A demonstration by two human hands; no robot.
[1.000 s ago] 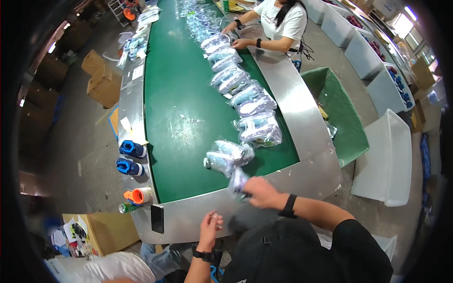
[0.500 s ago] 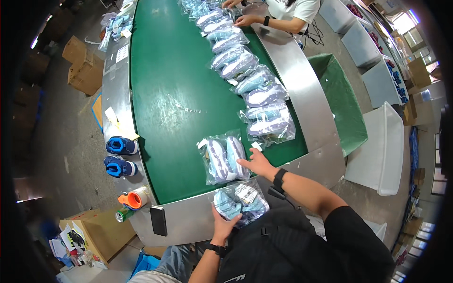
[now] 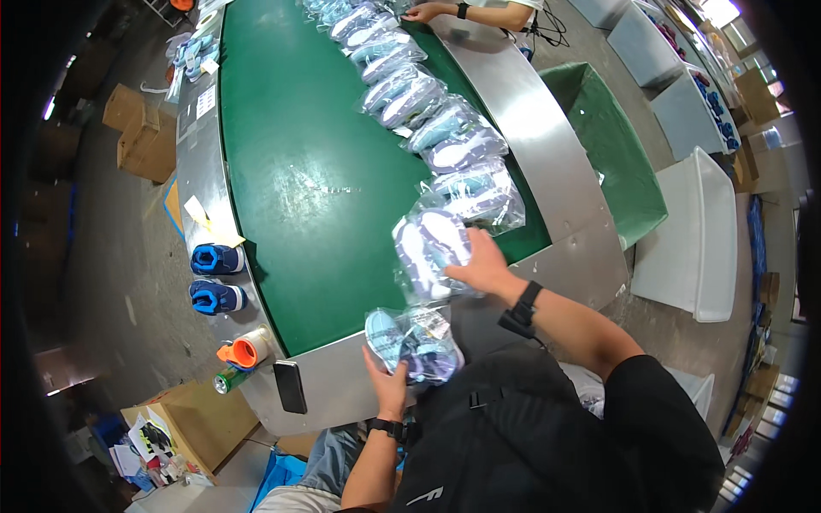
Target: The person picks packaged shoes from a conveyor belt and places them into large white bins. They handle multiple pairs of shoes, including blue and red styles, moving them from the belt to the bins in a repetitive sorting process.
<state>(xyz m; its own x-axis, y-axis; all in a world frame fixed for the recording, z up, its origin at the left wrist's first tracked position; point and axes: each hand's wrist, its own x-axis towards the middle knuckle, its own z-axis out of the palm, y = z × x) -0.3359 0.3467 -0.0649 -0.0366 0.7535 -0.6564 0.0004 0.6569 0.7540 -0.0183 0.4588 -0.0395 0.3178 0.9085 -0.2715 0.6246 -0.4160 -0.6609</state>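
My left hand (image 3: 391,389) holds a clear plastic bag with a pair of pale blue and lavender shoes (image 3: 416,349) at the table's front edge. The thumb lies on the bag and the fingers go round its left side. My right hand (image 3: 487,263) grips the right side of another bagged pair of lavender shoes (image 3: 430,248), soles up, slightly blurred. Its fingertips are partly hidden by the bag. Just beyond lies the nearest bagged pair (image 3: 479,192) of a long row on the green belt (image 3: 291,222).
At the left metal edge stand two dark blue shoes (image 3: 215,278), an orange tape dispenser (image 3: 246,350) and a phone (image 3: 290,386). A green-lined bin (image 3: 616,162) and white tub (image 3: 688,239) stand right. Across the belt, a co-worker's hand (image 3: 421,12) touches the row's far part.
My right hand has closed on the second bagged pair and moved it up and to the right, toward the row. The left hand's bag has shifted slightly left. The view has tilted.
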